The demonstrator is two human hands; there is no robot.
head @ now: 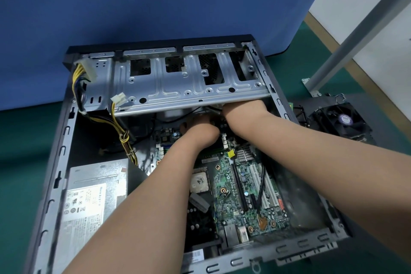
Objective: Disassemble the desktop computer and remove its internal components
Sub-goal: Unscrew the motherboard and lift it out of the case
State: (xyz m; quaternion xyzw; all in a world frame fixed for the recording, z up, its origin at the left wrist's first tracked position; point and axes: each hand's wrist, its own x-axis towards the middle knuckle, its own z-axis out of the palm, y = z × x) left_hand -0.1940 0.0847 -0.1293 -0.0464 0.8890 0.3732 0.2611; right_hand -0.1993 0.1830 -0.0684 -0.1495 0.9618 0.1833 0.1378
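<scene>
An open desktop computer case (55, 184) lies flat on a green mat. Inside it sits the green motherboard (240, 187), with the bare processor (199, 181) left of centre. A silver drive cage (184, 80) spans the far end of the case. My left hand (201, 128) and my right hand (244, 111) both reach to the far edge of the motherboard, under the cage's lip. Their fingers are hidden there, so what they hold does not show. The grey power supply (93, 202) sits at the near left, with yellow and black cables (123, 133) running up from it.
A removed cooler with a black fan (342, 118) lies on the mat right of the case. A grey metal post (355, 35) slants up at the right. A blue partition (155, 0) stands behind the case. Loose white connectors (119, 98) hang at the cage's left.
</scene>
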